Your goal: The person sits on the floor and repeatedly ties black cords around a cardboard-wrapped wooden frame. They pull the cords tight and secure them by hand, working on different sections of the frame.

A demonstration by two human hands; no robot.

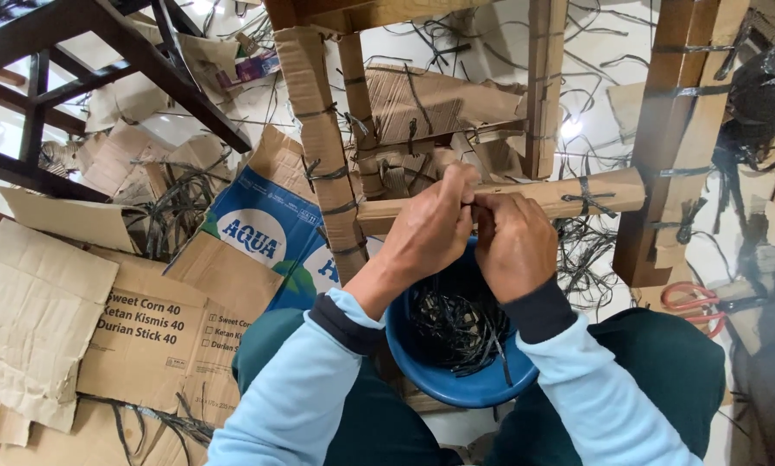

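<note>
Starting at your left, flattened cardboard sheets (68,319) lie spread over the floor, with a blue printed carton (262,226) leaning against the wrapped furniture leg (325,147), all within arm's reach as padding stock. Your left hand (426,226) is curled closed, thumb and fingers pinching at the cardboard-wrapped rail (525,197) that runs across in front of you; what it grips there looks like a strand of black strap, though the strand itself is hidden between your hands. The blue bowl (456,380) sits between your knees directly below, full of black strap pieces (456,324), so a fresh length is just under your fingers. Your right hand (512,246) is bent closed too, fingertips pressed against the same spot on the rail, touching your left. Further right, an earlier black tie (584,197) binds the wrap, and red-handled scissors (694,306) lie on the floor beside your right knee.
</note>
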